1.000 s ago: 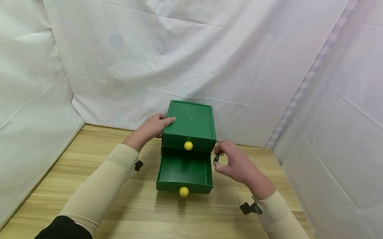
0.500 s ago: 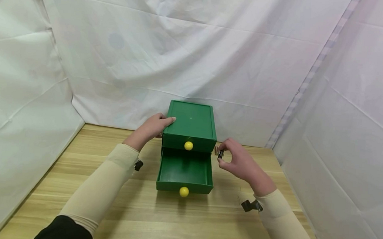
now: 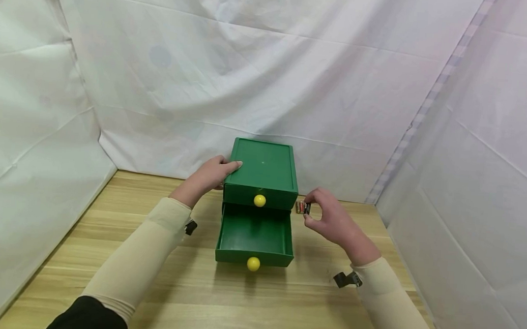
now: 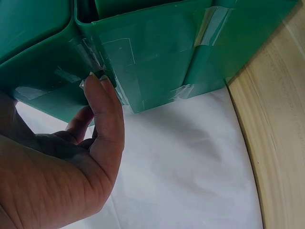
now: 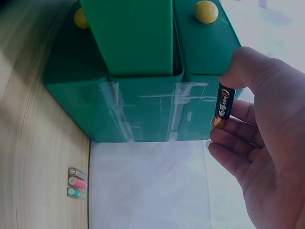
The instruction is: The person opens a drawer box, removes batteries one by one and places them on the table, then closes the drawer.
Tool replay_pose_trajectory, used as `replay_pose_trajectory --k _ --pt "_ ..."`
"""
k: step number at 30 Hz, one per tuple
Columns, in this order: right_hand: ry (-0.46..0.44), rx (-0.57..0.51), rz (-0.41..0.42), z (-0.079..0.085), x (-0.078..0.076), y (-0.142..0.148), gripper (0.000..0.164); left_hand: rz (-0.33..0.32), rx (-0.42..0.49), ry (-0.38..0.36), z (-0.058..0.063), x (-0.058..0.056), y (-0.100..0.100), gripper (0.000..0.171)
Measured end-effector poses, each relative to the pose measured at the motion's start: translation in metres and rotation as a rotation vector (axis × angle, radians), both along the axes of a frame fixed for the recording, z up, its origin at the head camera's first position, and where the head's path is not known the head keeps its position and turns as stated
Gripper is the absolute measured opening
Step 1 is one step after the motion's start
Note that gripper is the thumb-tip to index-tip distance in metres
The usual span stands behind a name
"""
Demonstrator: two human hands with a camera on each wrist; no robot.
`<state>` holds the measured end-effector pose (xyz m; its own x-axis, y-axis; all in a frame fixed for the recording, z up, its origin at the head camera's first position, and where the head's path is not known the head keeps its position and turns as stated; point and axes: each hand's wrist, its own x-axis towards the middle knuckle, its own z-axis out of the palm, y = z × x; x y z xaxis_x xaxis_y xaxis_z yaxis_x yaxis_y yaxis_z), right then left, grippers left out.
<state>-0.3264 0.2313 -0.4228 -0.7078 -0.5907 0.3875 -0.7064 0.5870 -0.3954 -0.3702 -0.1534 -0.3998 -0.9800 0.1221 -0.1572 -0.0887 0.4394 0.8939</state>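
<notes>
A green plastic drawer cabinet [image 3: 263, 165] with yellow knobs stands against the back cloth. Its middle drawer [image 3: 254, 235] is pulled out, and the bare inside shows. My left hand [image 3: 211, 173] holds the cabinet's left side, thumb on top, fingertips [image 4: 97, 86] against the side wall. To the right of the cabinet, my right hand [image 3: 333, 221] pinches a small black battery [image 5: 223, 104] with a copper-coloured end between thumb and fingers. Three more batteries [image 5: 77, 182], with silver, pink and green ends, lie side by side on the table by the cabinet's right side.
The wooden table [image 3: 216, 309] runs to white cloth walls [image 3: 270, 73] at the back and both sides. The open drawer juts forward over the table, its yellow knob [image 3: 253, 264] foremost. Clear tape covers parts of the cabinet's sides.
My right hand has moved a little right and farther back with the battery, away from the cabinet. Loose batteries beside it have come into sight. The left hand stays put.
</notes>
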Motion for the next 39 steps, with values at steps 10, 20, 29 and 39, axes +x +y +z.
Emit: replay_pose_trajectory --k 10,20,29,39 --pt "-0.026 0.011 -0.042 -0.008 -0.009 0.007 0.030 -0.004 0.013 -0.009 0.001 0.001 -0.001 0.078" --pt "-0.038 0.009 -0.059 -0.014 -0.017 0.012 0.031 0.002 0.022 -0.012 0.000 0.000 0.000 0.076" --pt "-0.063 0.025 -0.082 -0.015 -0.023 0.014 0.032 0.003 0.012 -0.005 0.001 0.002 -0.001 0.072" --pt "-0.076 0.055 -0.099 -0.024 -0.034 0.016 0.032 0.000 0.003 -0.005 0.002 0.002 -0.001 0.072"
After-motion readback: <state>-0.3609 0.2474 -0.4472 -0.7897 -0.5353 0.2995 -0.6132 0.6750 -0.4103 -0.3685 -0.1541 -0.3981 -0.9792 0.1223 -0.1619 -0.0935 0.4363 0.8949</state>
